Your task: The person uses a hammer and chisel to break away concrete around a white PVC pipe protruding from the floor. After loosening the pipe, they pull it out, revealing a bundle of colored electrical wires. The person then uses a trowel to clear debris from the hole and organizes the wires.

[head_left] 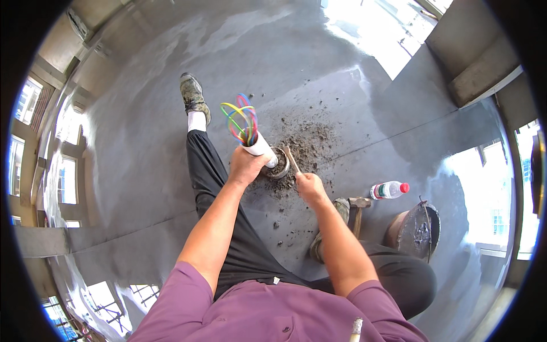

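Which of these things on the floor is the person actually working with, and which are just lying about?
In use:
- white pipe with coloured wires, gripped by the left hand
- thin tool held in the right hand
- round floor opening with loose rubble

Lying about:
- plastic bottle
- hammer
- bucket

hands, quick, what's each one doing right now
Left hand: closed around the white pipe.
Right hand: closed on a thin tool.
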Demonstrator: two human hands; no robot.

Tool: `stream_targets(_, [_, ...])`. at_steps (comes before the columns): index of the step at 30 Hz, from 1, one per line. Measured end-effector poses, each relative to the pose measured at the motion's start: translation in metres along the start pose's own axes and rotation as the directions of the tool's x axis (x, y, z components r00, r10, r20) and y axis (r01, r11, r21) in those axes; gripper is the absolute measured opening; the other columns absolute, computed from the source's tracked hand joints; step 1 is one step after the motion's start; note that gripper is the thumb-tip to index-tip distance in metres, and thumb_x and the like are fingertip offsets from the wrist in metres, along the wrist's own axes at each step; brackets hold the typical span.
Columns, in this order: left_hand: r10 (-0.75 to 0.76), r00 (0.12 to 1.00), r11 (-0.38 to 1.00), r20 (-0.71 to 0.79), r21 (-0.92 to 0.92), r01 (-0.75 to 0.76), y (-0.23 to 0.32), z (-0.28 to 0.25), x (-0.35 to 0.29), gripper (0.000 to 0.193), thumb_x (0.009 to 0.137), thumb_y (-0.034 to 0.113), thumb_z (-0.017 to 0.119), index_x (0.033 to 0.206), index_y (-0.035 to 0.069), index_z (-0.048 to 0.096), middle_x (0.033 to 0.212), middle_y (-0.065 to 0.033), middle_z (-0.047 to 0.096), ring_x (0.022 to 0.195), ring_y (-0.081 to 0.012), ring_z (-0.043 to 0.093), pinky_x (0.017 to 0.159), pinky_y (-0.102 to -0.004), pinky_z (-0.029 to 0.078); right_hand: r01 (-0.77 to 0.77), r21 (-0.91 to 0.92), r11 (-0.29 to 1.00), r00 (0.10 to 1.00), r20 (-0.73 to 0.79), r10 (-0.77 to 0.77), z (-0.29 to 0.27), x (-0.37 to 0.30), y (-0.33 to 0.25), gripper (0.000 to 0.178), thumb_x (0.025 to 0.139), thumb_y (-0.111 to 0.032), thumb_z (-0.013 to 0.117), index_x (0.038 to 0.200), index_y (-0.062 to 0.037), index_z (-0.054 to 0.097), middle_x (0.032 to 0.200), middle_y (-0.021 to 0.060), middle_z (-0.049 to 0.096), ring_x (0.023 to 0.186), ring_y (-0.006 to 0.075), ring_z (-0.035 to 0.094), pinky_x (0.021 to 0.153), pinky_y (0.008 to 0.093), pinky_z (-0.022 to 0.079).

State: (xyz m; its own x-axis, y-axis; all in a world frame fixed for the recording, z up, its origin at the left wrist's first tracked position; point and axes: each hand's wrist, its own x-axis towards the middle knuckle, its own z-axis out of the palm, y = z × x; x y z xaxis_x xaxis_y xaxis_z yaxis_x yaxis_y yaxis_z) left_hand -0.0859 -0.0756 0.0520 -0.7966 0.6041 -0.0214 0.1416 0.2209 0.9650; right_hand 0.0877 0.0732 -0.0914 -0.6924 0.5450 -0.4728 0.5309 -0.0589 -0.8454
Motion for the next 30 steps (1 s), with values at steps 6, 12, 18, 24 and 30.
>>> stream_targets(6, [0.008,1.000,1.000,-0.030,-0.028,-0.009,-0.003,-0.004,-0.004,0.029,0.075,0.018,0.078,0.098,0.002,0.071,0.096,-0.0083,0.075,0.090,-0.0191,0.071,0.081,-0.0346,0.055,0.012,0.090,0.996,0.915,-0.402,0.025,0.031,-0.014,-0.010,0.037,0.101,-0.035,0.054,0.076,-0.0075,0.056,0.060,0.0011,0.053,0.048,0.0140,0.045,0.046,0.0327,0.038])
stream_targets(12, [-0.003,0.999,0.999,-0.032,0.045,0.004,-0.003,-0.003,-0.004,0.029,0.074,0.020,0.078,0.096,0.002,0.072,0.094,-0.0102,0.075,0.091,-0.0210,0.072,0.080,-0.0357,0.055,-0.049,0.107,0.993,0.887,-0.453,0.093,0.021,-0.013,-0.005,0.037,0.101,-0.034,0.053,0.075,-0.0091,0.055,0.056,-0.0020,0.047,0.045,0.0134,0.043,0.043,0.0315,0.036])
stream_targets(18, [0.016,1.000,0.999,-0.013,0.041,-0.016,0.003,0.002,0.000,0.028,0.074,0.019,0.077,0.094,0.001,0.071,0.092,-0.0104,0.075,0.089,-0.0223,0.073,0.080,-0.0362,0.055,0.037,0.075,0.997,0.931,-0.364,-0.008,0.022,-0.015,0.009,0.040,0.102,-0.036,0.053,0.074,-0.0077,0.055,0.056,0.0003,0.048,0.047,0.0144,0.045,0.044,0.0344,0.036])
stream_targets(24, [-0.001,1.000,0.999,-0.030,0.037,0.002,0.001,-0.003,-0.002,0.028,0.073,0.018,0.077,0.094,0.001,0.070,0.092,-0.0096,0.074,0.090,-0.0205,0.072,0.081,-0.0355,0.054,-0.031,0.375,0.927,0.867,-0.452,0.212,0.023,-0.023,-0.025,0.034,0.102,-0.032,0.051,0.082,-0.0053,0.052,0.055,-0.0005,0.044,0.051,0.0158,0.046,0.050,0.0362,0.039])
stream_targets(30, [0.020,1.000,0.997,-0.014,0.069,-0.019,0.003,-0.003,-0.002,0.028,0.073,0.017,0.077,0.096,0.002,0.069,0.094,-0.0098,0.075,0.090,-0.0219,0.072,0.081,-0.0357,0.054,-0.113,0.192,0.975,0.925,-0.337,0.174,0.023,-0.020,-0.001,0.050,0.098,-0.041,0.053,0.080,0.0049,0.063,0.068,0.0179,0.063,0.069,0.0315,0.063,0.068,0.0453,0.049])
